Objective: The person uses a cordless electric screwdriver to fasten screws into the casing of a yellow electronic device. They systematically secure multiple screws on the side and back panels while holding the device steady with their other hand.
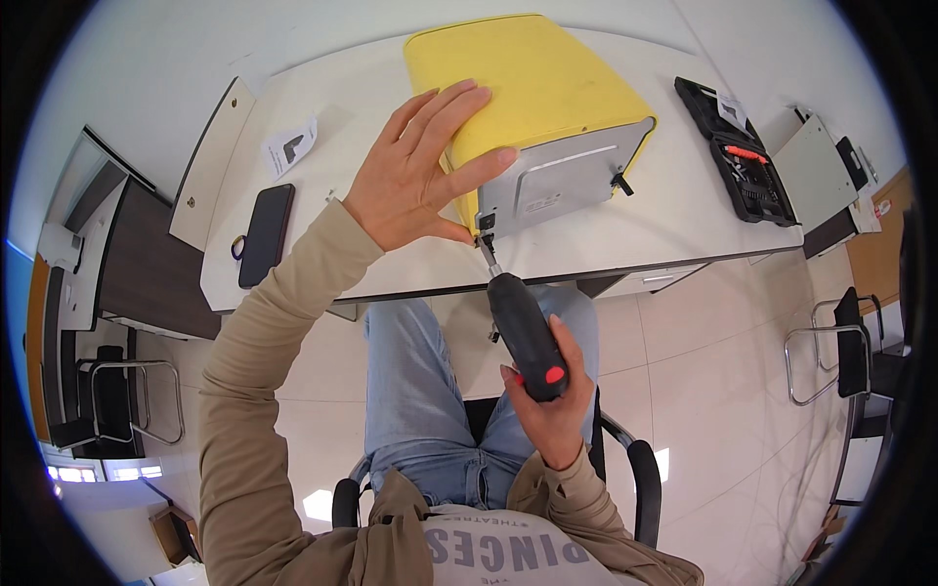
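A yellow bin-like box (532, 83) lies on its side on the white table, its grey metal base panel (562, 181) facing me. My left hand (415, 171) rests against the box's left side with fingers spread, one fingertip over the grey panel. Its thumb reaches toward a black fitting (486, 225) at the panel's lower left corner. In my right hand (559, 410) is a black electric screwdriver (523, 327) with red accents, its tip at that fitting. A black foot (622, 183) sticks out at the panel's right side.
An open black tool case (752, 181) with bits and an orange-red tool lies at the table's right. On the left are a dark phone (267, 234), a small ring-shaped item (238, 247) and a paper sheet (290, 146). The table's front edge (684, 270) runs below the box.
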The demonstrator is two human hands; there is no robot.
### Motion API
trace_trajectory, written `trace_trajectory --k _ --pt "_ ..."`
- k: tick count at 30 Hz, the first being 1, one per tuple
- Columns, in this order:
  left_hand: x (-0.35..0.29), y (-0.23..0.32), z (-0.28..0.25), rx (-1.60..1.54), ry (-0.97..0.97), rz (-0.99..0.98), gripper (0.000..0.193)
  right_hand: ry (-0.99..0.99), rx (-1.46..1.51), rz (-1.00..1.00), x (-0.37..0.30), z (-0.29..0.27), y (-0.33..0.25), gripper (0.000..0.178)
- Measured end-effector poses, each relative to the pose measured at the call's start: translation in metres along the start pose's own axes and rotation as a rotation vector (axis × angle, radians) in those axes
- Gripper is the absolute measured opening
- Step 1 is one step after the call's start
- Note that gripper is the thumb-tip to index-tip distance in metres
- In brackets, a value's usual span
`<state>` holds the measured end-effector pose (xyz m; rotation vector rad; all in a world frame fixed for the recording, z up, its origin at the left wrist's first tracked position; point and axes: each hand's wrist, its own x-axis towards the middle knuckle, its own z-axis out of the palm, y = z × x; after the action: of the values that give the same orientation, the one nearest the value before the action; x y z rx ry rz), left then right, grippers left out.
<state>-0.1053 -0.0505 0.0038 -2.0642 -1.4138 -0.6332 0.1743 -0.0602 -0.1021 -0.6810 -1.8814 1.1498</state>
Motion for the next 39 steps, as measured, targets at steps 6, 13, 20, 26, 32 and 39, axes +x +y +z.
trace_trajectory --k 6,13,20,26,32,39 --pt "0.000 0.000 0.000 -0.012 -0.001 -0.007 0.113 -0.002 -0.008 0.005 0.001 0.000 -0.002 0.074" --pt "-0.001 0.001 -0.002 0.000 -0.021 -0.015 0.108 0.004 0.012 0.008 0.003 0.001 -0.003 0.073" --pt "0.004 0.003 -0.006 0.030 -0.056 0.018 0.103 -0.028 0.115 0.130 0.005 0.000 -0.004 0.076" --pt "0.003 0.004 -0.005 0.033 -0.053 0.022 0.103 -0.026 0.123 0.167 0.008 -0.001 -0.008 0.077" --pt "0.003 0.005 -0.005 0.031 -0.053 0.016 0.106 -0.016 0.101 0.162 0.009 0.000 -0.009 0.074" --pt "0.002 0.005 -0.004 0.041 -0.048 0.014 0.105 -0.004 0.073 0.136 0.008 0.000 -0.008 0.073"
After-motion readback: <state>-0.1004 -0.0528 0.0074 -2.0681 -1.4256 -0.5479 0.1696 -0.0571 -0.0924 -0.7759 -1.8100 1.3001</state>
